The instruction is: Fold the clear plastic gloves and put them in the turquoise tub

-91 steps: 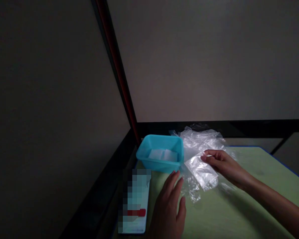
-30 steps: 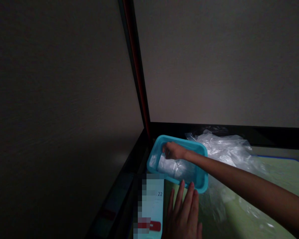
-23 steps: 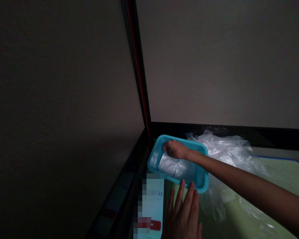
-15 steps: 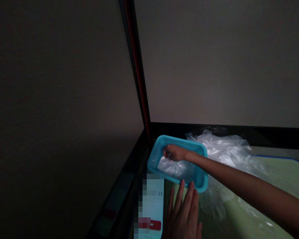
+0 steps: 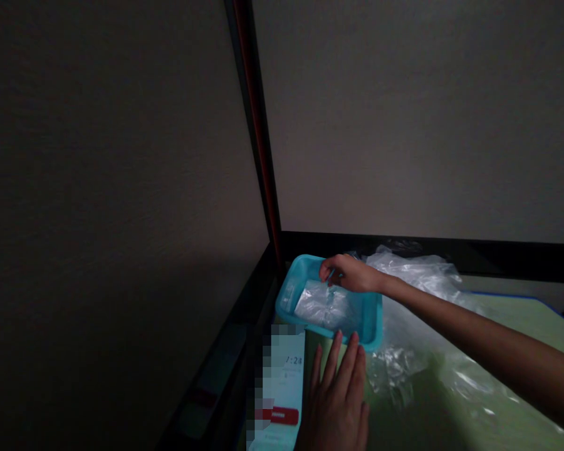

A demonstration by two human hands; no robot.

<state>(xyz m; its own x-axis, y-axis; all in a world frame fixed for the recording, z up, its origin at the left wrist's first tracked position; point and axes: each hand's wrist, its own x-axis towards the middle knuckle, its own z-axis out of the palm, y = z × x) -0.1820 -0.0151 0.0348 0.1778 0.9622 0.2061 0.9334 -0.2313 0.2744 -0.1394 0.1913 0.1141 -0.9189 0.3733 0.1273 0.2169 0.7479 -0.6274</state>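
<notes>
A blue plastic basket [image 5: 376,335] stands on the green mat, with folded clear plastic bags [image 5: 317,304] lying in it. Over its far side is my right hand [image 5: 350,272], reaching in from the right with thumb and fingers curled together. Whatever they pinch is too small or hidden to name. My left hand [image 5: 336,401] is stretched out palm down just before the basket's near edge, its fingers extended and holding nothing. Left of it stands a phone [image 5: 284,382] with a lit screen, partly pixelated.
A loose heap of clear plastic sheeting [image 5: 413,294] spreads to the right of the basket over the green mat [image 5: 507,319]. Grey panel walls [image 5: 404,125] meet at a dark corner post [image 5: 256,113] behind. A black ledge runs along their foot.
My right hand has lifted up and to the right, from over the bags to the basket's far rim. The left hand keeps its flat pose, and the view has shifted slightly.
</notes>
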